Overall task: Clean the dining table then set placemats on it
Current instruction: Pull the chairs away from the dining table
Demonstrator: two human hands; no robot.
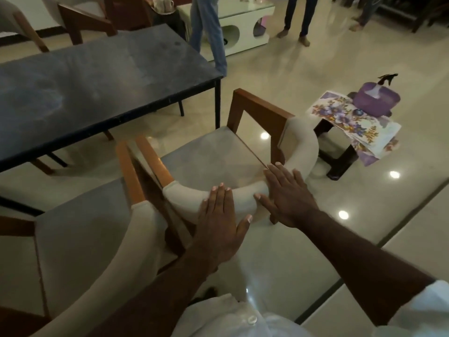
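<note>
Resting flat on the backrest of the chair [243, 190], left hand [218, 220] and right hand [286, 198] show straight fingers [220, 198], gripping nothing. Right of the chair, placemats [340, 115] (thin, light, likely floppy) lie stacked on a stool [340, 166] under a purple tub [375, 99], long axis slanting rightward; lift by a free edge. Left of the chair: the tabletop [97, 76].

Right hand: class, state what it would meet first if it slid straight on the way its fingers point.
The right hand would pass over the seat cushion and probably meet the chair's wooden armrest first; depth is unclear.
</note>
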